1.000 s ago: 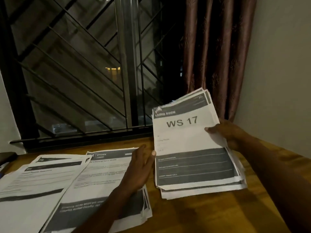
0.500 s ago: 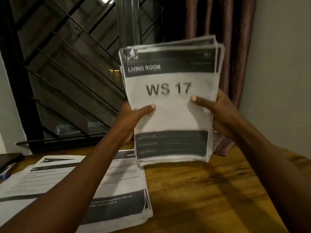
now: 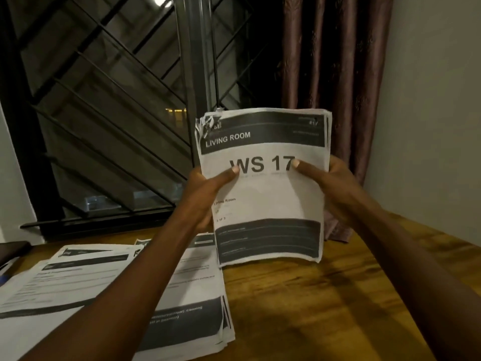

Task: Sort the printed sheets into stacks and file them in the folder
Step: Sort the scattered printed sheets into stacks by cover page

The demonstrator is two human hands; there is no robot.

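sheets upright, long axis vertical, header on top

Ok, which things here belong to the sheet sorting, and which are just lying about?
Job: WS 17 stack, held upright by the left hand and right hand; middle stack and far-left stack, flat on the table.
Lying about: curtain; window grille; dark object at the left edge, too cropped to identify.
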